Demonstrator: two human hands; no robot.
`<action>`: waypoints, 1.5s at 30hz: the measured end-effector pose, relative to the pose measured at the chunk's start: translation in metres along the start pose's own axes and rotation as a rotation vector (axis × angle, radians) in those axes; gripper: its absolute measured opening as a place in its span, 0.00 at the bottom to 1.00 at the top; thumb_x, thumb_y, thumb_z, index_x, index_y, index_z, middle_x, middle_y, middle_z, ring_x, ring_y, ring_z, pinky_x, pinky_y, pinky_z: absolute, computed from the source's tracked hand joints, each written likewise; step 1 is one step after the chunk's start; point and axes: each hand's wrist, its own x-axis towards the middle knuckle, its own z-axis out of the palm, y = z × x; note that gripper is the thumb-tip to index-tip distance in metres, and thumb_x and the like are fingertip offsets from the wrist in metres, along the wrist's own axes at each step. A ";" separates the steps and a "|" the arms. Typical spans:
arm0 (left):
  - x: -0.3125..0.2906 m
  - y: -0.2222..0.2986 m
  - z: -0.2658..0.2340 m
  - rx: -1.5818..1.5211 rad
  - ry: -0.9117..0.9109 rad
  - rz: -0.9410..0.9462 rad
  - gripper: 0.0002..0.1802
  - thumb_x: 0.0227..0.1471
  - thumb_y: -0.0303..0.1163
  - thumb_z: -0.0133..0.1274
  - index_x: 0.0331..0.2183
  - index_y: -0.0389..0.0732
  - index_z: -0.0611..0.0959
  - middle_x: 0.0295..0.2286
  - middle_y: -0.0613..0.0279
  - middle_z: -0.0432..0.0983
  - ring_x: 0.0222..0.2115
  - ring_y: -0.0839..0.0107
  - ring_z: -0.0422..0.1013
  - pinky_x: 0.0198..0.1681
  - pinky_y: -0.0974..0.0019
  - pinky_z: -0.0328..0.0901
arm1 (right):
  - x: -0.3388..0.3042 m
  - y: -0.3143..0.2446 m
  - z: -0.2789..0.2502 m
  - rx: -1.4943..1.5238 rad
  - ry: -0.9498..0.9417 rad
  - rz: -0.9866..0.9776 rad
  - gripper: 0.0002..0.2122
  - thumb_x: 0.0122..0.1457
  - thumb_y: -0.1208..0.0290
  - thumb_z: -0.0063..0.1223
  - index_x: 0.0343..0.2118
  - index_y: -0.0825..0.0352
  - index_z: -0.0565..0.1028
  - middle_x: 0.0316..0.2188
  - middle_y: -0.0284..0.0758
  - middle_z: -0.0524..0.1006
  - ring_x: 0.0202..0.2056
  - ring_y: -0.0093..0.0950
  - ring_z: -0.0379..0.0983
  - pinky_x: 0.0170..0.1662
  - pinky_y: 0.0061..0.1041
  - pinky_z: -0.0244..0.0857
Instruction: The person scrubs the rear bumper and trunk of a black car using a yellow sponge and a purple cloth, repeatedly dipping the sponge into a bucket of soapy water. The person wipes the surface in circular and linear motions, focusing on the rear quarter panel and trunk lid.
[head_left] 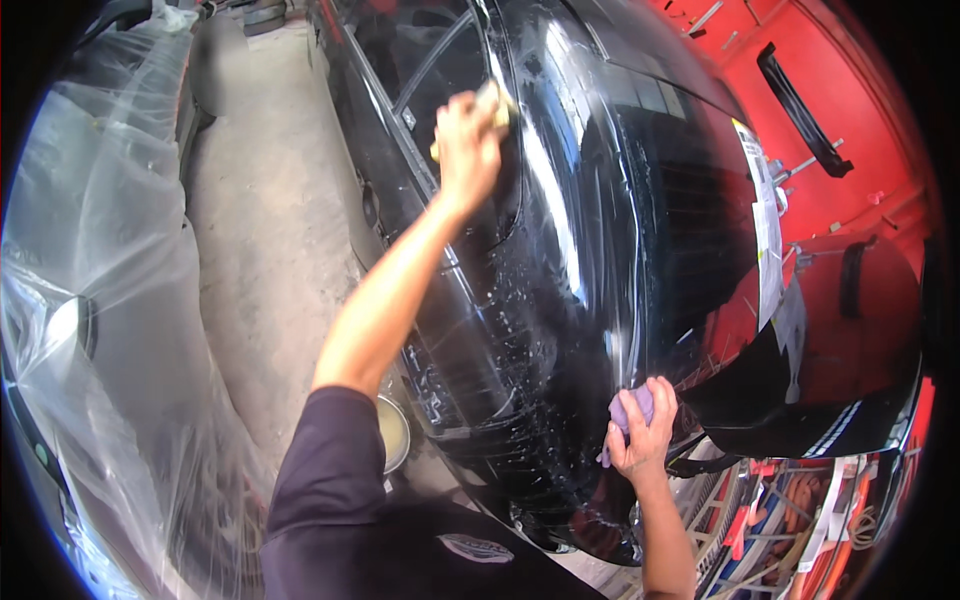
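Note:
My left hand (pixel 468 150) reaches far out over the side of a glossy black car (pixel 560 330). It is closed on a pale yellow sponge (pixel 500 104), pressed against the body beside the side window. Nearer to me, my right hand (pixel 648 430) grips a crumpled purple cloth (pixel 630 410) against the car's curved edge. Part of that cloth is hidden by my fingers. Water drops and wet streaks cover the black paint between my two hands.
A bucket (pixel 394 434) of cloudy liquid stands on the concrete floor (pixel 265 220) beside my left arm. Clear plastic sheeting (pixel 110 300) drapes another vehicle at left. At right are a red wall (pixel 850 70), papers (pixel 768 235) and a rack of coloured hoses or tools (pixel 800 520).

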 end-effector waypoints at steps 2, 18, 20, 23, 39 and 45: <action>0.051 -0.005 0.006 0.006 0.035 -0.043 0.20 0.56 0.32 0.64 0.51 0.41 0.88 0.49 0.46 0.79 0.50 0.44 0.72 0.54 0.46 0.67 | 0.000 0.000 0.000 0.009 -0.007 0.003 0.26 0.56 0.65 0.63 0.60 0.61 0.78 0.64 0.55 0.65 0.65 0.63 0.62 0.66 0.61 0.62; 0.044 0.012 0.009 0.188 -0.044 0.137 0.23 0.54 0.29 0.64 0.53 0.49 0.87 0.51 0.46 0.75 0.49 0.45 0.70 0.51 0.43 0.65 | 0.002 -0.003 -0.001 -0.012 -0.007 -0.011 0.26 0.55 0.67 0.62 0.60 0.62 0.78 0.64 0.56 0.64 0.64 0.64 0.62 0.65 0.61 0.63; -0.028 0.048 -0.010 0.164 -0.162 0.178 0.34 0.48 0.22 0.63 0.59 0.51 0.85 0.53 0.46 0.75 0.52 0.47 0.69 0.55 0.49 0.65 | 0.000 -0.003 -0.002 -0.011 -0.007 0.007 0.27 0.55 0.67 0.63 0.60 0.62 0.78 0.64 0.56 0.64 0.64 0.64 0.62 0.65 0.61 0.63; -0.076 0.062 -0.022 0.082 -0.208 0.247 0.34 0.43 0.18 0.59 0.55 0.49 0.87 0.56 0.44 0.74 0.52 0.44 0.69 0.55 0.46 0.64 | -0.001 -0.003 -0.001 -0.005 -0.005 0.009 0.27 0.55 0.67 0.63 0.60 0.62 0.78 0.64 0.56 0.64 0.64 0.64 0.62 0.65 0.61 0.63; -0.030 0.038 -0.001 0.147 -0.126 0.313 0.38 0.46 0.20 0.61 0.60 0.53 0.83 0.54 0.42 0.75 0.51 0.40 0.71 0.53 0.40 0.65 | 0.000 -0.003 0.004 -0.008 0.028 0.005 0.27 0.55 0.67 0.62 0.60 0.63 0.78 0.65 0.56 0.65 0.65 0.62 0.62 0.67 0.59 0.61; 0.062 0.026 0.010 0.248 -0.037 0.022 0.27 0.56 0.33 0.64 0.58 0.49 0.85 0.51 0.47 0.78 0.49 0.46 0.72 0.54 0.45 0.67 | 0.004 -0.005 0.002 -0.007 0.027 -0.014 0.26 0.55 0.67 0.63 0.60 0.61 0.78 0.64 0.55 0.66 0.64 0.62 0.63 0.66 0.59 0.62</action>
